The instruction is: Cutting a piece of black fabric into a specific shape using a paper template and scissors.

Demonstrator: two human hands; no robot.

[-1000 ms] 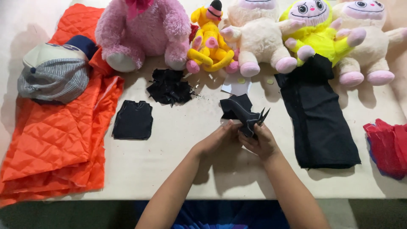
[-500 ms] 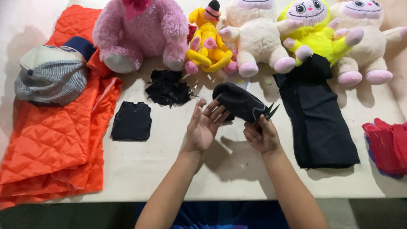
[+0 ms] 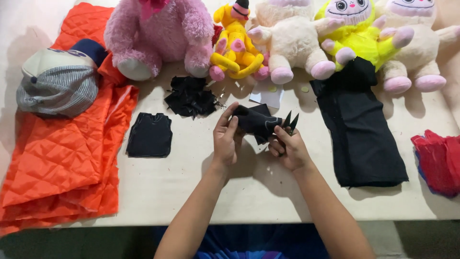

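My left hand [image 3: 226,139] and my right hand [image 3: 288,148] hold a small piece of black fabric [image 3: 256,122] between them, just above the pale table [image 3: 249,192]. The right hand also grips a pair of black scissors [image 3: 289,121], whose open blades point up beside the fabric. To the left lies a small black sewn vest shape [image 3: 150,135] flat on the table. Behind it sits a heap of black fabric scraps [image 3: 190,96]. A long strip of black cloth [image 3: 360,129] lies to the right of my hands.
Along the back stand a pink plush [image 3: 155,36], a small yellow plush [image 3: 235,43], a cream plush [image 3: 292,43], a yellow-green plush [image 3: 359,33] and another cream plush [image 3: 417,43]. Orange quilted fabric [image 3: 62,153] and a striped cap [image 3: 57,84] lie left. Red cloth [image 3: 438,160] lies right.
My hands lifted the black fabric, opened out and spread it, then drew back together. The left hand now pinches the fabric's left end and the scissors point up at its right end.
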